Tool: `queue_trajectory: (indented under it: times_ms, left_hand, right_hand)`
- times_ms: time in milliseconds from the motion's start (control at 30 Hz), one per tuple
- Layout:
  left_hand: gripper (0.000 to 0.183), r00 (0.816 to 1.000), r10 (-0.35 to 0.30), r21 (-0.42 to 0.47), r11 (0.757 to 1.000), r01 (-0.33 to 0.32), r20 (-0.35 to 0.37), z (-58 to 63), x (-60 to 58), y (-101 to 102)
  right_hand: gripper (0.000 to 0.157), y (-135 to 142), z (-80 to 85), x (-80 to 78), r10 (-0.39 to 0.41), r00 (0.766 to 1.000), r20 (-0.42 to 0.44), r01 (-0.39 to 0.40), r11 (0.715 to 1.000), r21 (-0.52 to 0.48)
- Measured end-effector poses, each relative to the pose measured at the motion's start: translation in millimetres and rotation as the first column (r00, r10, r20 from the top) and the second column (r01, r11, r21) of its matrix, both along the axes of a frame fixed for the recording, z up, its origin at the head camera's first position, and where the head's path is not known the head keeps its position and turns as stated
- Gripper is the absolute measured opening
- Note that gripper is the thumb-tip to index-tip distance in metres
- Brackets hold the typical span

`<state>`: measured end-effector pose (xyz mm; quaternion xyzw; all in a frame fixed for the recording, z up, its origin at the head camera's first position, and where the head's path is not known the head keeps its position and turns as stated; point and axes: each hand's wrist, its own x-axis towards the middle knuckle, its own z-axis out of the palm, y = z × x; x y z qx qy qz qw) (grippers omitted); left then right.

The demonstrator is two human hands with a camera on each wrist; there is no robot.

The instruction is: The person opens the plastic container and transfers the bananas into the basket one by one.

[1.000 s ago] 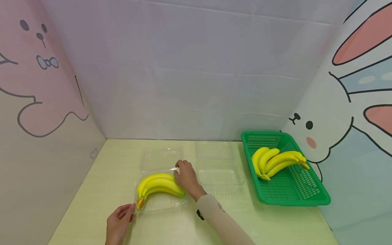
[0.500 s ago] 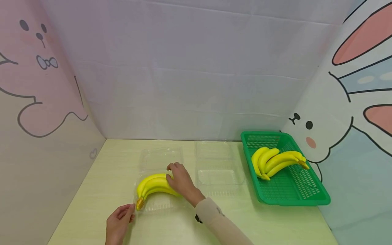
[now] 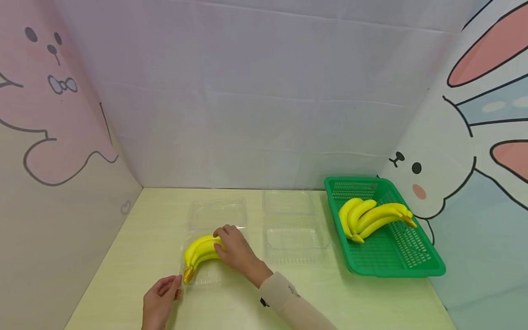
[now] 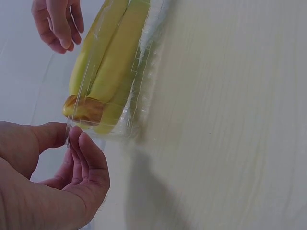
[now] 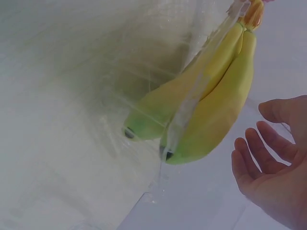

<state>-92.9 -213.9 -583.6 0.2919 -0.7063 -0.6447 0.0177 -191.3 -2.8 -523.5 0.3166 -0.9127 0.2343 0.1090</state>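
Note:
A bunch of yellow bananas [image 3: 202,250] lies in the near half of a clear plastic clamshell box [image 3: 212,278], whose lid [image 3: 218,214] lies folded back behind it. At the box's near left corner my left hand [image 3: 162,295] pinches the thin rim between thumb and fingertips, close to the brown stem end. My right hand [image 3: 236,250] is over the right part of the bunch in the head view, hiding its tips. The right wrist view shows that hand [image 5: 276,160] apart from the bananas [image 5: 216,110], its fingers loosely bent and holding nothing.
Right of the bananas lies a second clear clamshell box [image 3: 296,238], also unfolded. A green basket [image 3: 396,270] at the right holds more bananas [image 3: 375,217]. White cloth [image 3: 264,137] rises behind the table, with cartoon-printed panels on both sides.
My right hand has moved left and slightly nearer from the box's hinge side, and now covers more of the bananas. My left hand stays at the box's corner.

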Motion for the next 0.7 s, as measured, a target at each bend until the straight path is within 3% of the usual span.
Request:
queue_trajectory:
  times_ms: [700]
  left_hand:
    - [0.038, 1.000, 0.008, -0.011, 1.000, -0.008, 0.000, -1.2, -0.9, 0.6]
  right_hand:
    - [0.019, -16.1, -8.3, 14.8, 0.196, 0.968, -0.156, -0.179, 0.977, 0.112]
